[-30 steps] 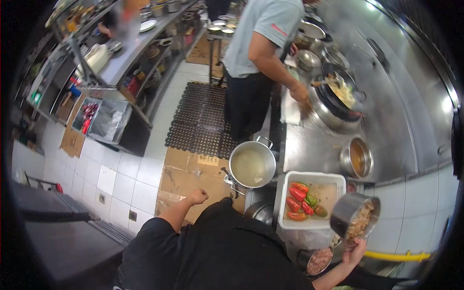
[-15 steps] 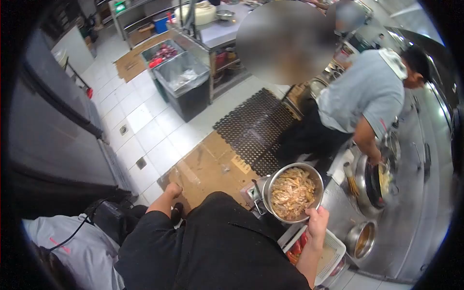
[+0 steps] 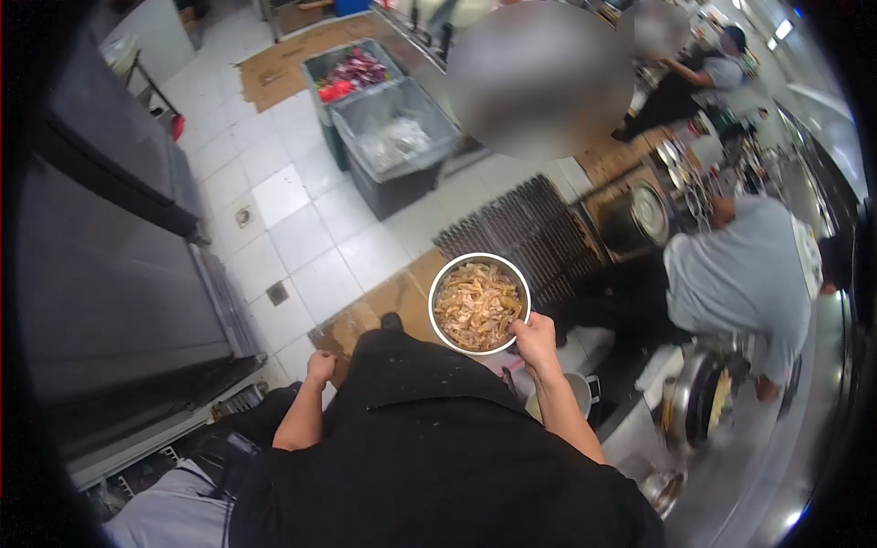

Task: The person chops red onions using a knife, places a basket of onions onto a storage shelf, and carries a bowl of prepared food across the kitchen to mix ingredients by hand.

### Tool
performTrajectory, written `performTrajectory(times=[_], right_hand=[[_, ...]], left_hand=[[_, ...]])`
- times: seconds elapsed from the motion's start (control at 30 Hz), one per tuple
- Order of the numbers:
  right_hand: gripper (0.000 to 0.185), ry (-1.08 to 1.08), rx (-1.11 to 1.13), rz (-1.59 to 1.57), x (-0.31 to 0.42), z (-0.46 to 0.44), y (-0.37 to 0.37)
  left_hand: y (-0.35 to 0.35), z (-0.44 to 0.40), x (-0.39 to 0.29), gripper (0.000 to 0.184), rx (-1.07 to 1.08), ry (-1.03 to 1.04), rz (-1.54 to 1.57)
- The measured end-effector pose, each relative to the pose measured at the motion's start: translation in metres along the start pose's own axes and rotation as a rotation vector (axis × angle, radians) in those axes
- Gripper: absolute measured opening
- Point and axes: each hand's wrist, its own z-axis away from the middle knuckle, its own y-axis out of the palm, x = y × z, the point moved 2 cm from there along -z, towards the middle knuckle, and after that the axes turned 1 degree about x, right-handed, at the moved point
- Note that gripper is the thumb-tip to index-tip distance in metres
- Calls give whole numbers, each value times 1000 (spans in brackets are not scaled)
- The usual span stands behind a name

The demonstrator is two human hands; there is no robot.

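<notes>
My right hand (image 3: 536, 341) grips the rim of a round metal pot (image 3: 435, 321) at its lower right side. The pot is filled with brownish cooked strips (image 3: 475, 306) and is held in front of my body, above the cardboard on the floor. My left hand (image 3: 321, 366) hangs at my left side with its fingers curled; nothing shows in it. Below my right forearm, a larger pot (image 3: 577, 391) is partly hidden.
A co-worker in grey (image 3: 744, 265) leans over a wok (image 3: 692, 393) at the right. Two bins (image 3: 402, 137) stand ahead, beyond the black mat (image 3: 521, 233). Dark cabinets (image 3: 128, 265) line the left. Another person in grey (image 3: 174, 511) is close at the lower left.
My view has turned left. The pot in my right hand has moved from above the pepper basket, past the stove edge, to in front of my body. The basket is out of view.
</notes>
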Motion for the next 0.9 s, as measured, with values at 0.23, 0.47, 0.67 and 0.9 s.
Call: performTrajectory(times=[0.23,0.47,0.67,0.9], right_hand=[[15,-47,310,-37,102,-105,140],[12,-22,576,-67,197,-170,305],[27,-276,1009,415,281,-232,436],[46,-812,1037,814,454,-309,550]], left_hand=[[-121,31,-244,50,127,252,203],[-167,9,-358,81,243,265,831],[-270,-73,-337,67,101,270,1177],[-353,-100,-294,58,-292,138,1478]])
